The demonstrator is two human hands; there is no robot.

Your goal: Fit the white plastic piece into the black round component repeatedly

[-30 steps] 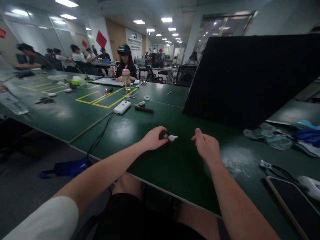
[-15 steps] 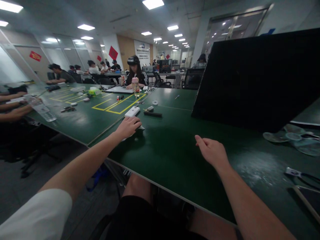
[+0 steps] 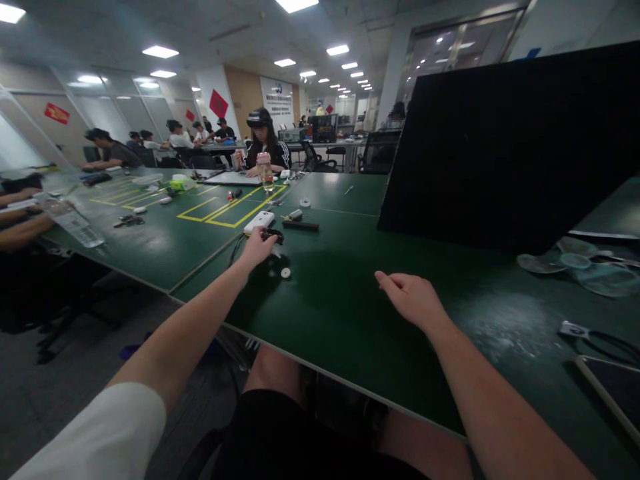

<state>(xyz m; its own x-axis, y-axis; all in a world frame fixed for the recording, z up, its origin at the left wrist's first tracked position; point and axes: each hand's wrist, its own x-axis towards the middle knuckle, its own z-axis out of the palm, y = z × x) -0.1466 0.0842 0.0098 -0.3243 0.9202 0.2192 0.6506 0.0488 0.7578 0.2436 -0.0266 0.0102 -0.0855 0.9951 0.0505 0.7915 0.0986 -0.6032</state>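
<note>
My left hand (image 3: 256, 247) is stretched out over the green table (image 3: 350, 313), closed round a small black object (image 3: 273, 235) with a pale tip. A small white round piece (image 3: 285, 273) lies on the table just right of that hand. A white power bank (image 3: 259, 221) sits just beyond it, with a black cable running from it. My right hand (image 3: 413, 299) hovers low over the table nearer to me, fingers loosely curled and apart, holding nothing.
A large black panel (image 3: 505, 147) leans up at the right. Clear plastic pieces (image 3: 575, 267), scissors (image 3: 595, 337) and a dark tablet (image 3: 610, 387) lie at far right. A black bar (image 3: 300, 225) lies past the power bank. Other people sit along the tables at left and back.
My left hand carried the small black object from the table's middle out to the left beside the power bank. A small white round piece now lies near it. My right hand barely moved.
</note>
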